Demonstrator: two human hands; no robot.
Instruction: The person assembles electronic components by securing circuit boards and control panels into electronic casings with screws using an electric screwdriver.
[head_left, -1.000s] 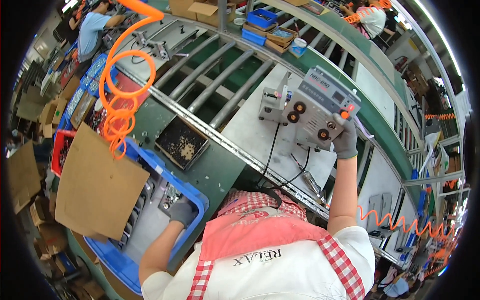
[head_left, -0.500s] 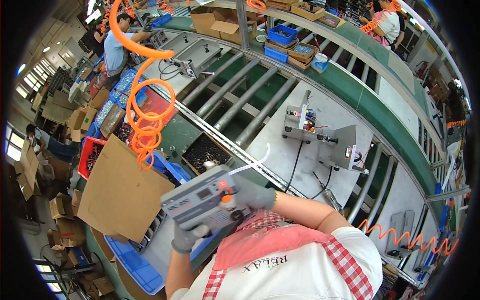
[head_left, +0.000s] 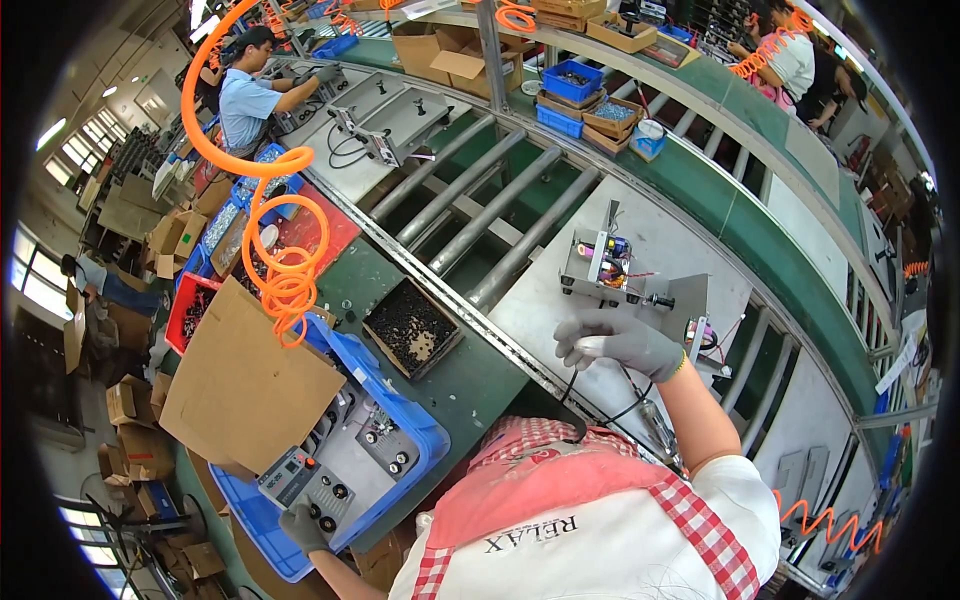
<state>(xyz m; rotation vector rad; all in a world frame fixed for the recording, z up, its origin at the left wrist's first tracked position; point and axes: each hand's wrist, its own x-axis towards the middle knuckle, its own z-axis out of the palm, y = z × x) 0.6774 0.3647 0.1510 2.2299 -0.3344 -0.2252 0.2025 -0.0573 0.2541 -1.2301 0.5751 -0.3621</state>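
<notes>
My left hand [head_left: 303,528], in a grey glove, grips the lower edge of a grey control panel [head_left: 304,487] with a small display and black knobs. The panel lies tilted over the blue bin [head_left: 428,432], beside other panels with knobs [head_left: 385,440]. My right hand [head_left: 622,343], also gloved, hovers over the white board [head_left: 530,305] with its fingers loosely bent and apart, nothing visible in them. Just beyond it stands a metal chassis [head_left: 600,268] with coils and wires, and a bent metal plate [head_left: 683,302]. A black cable [head_left: 570,387] shows below my right hand.
Cardboard [head_left: 245,375] covers part of the bin. A tray of small black parts [head_left: 412,328] sits on the green bench. An orange coiled hose [head_left: 283,265] hangs at left. Metal rollers [head_left: 528,250] lie beyond the rail. A co-worker [head_left: 250,95] works at far left.
The panel, held in both hands before my chest, has gone down left to the bin in my left hand. My right hand has let go of it and moved right, toward the chassis.
</notes>
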